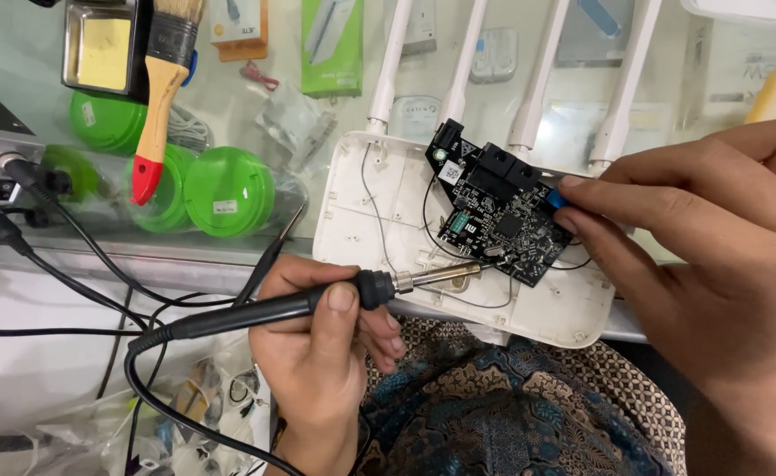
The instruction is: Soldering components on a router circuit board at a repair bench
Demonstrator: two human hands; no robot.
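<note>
Now | left hand (317, 353) grips soldering iron (317, 300) | right hand (705, 256) pinches circuit board (503, 220) | between hands

Bright, even light from above — shadows are soft and faint. The glass counter (256, 115) shows pale glare and hazy reflections. The centre is sharp; the right hand (714, 291) looms large, slightly blurred.

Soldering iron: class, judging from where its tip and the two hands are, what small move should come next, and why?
Probably ease the soldering iron tip onto the board edge: the left hand holds it just short, while the right hand tilts the board above the white case.
</note>
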